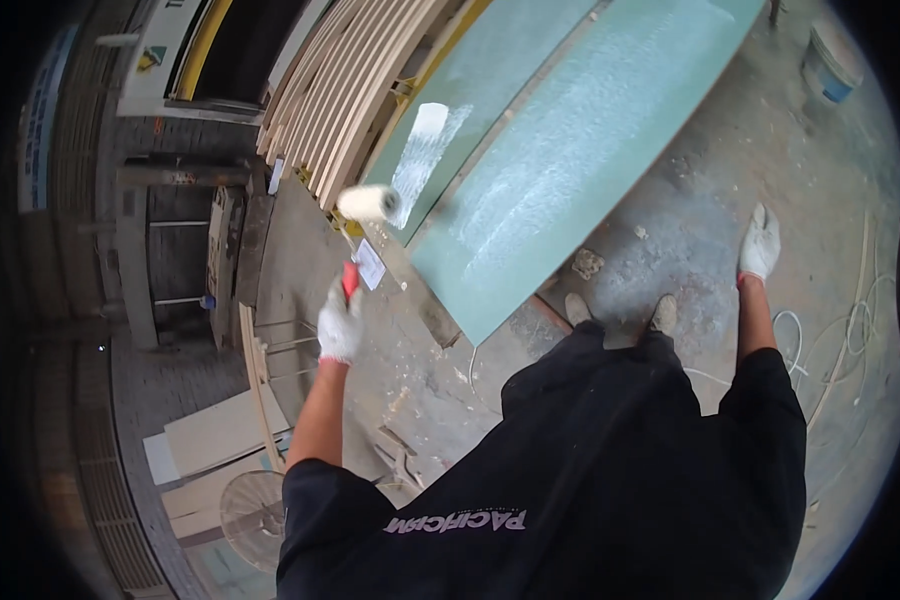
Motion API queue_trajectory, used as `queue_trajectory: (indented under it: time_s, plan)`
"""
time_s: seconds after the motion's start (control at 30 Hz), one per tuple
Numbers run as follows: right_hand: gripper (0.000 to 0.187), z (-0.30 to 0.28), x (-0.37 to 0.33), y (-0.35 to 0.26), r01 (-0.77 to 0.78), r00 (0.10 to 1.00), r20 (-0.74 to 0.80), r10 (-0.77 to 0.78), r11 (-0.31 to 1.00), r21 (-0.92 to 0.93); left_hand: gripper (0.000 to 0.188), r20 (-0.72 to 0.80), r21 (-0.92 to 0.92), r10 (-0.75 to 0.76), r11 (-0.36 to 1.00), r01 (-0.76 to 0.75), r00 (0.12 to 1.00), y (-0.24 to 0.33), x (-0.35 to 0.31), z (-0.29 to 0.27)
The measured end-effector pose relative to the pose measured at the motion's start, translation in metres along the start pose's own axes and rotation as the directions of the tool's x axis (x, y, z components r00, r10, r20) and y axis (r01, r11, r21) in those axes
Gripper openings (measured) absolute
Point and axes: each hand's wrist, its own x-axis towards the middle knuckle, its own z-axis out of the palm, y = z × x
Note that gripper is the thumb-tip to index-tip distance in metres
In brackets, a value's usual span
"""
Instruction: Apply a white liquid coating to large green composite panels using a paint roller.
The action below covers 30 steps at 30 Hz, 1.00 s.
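Observation:
My left hand (341,325), in a white knit glove, is closed round the red handle of a paint roller (368,204). The roller's pale sleeve is at the near left end of a green board (382,160), close to a fresh white streak on it; whether it touches I cannot tell. Beside that lies a second green board (560,170), streaked white along its length. My right hand (761,243), also in a white glove, hangs out to the right with its fingers stretched forward and holds nothing.
A white bucket (832,62) stands on the floor at the far right. Wooden slats (345,90) are lined up beyond the boards. A white hose (855,325) curls at right. A round fan (253,515) and loose sheets (218,435) are at lower left.

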Motion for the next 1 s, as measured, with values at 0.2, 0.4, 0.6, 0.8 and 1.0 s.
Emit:
queue_trajectory:
  time_s: [0.2,0.4,0.6,0.8,1.0]
  plan:
    - [0.068,0.090,-0.048,-0.162,-0.047,0.999,0.032,0.044,0.992,0.120,0.055,0.125,0.054,0.002,0.999,-0.009,0.992,-0.058,0.099,0.005]
    - [0.075,0.145,-0.051,-0.198,-0.297,0.954,-0.017,0.298,0.954,0.043,0.062,0.346,0.249,0.031,0.961,-0.124,0.938,-0.118,0.169,0.038]
    - [0.070,0.155,-0.065,-0.183,-0.263,0.963,-0.059,0.262,0.964,-0.026,0.059,0.352,0.134,0.211,0.953,-0.272,0.912,-0.065,0.270,0.100]
    - [0.067,0.186,-0.056,-0.166,-0.142,0.985,-0.122,0.123,0.976,-0.163,0.049,0.313,0.031,0.379,0.912,-0.408,0.871,0.065,0.432,0.181]
    - [0.064,0.172,-0.050,-0.153,-0.062,0.987,-0.159,0.026,0.972,-0.227,0.046,0.300,-0.079,0.522,0.847,-0.525,0.798,0.056,0.407,0.179]
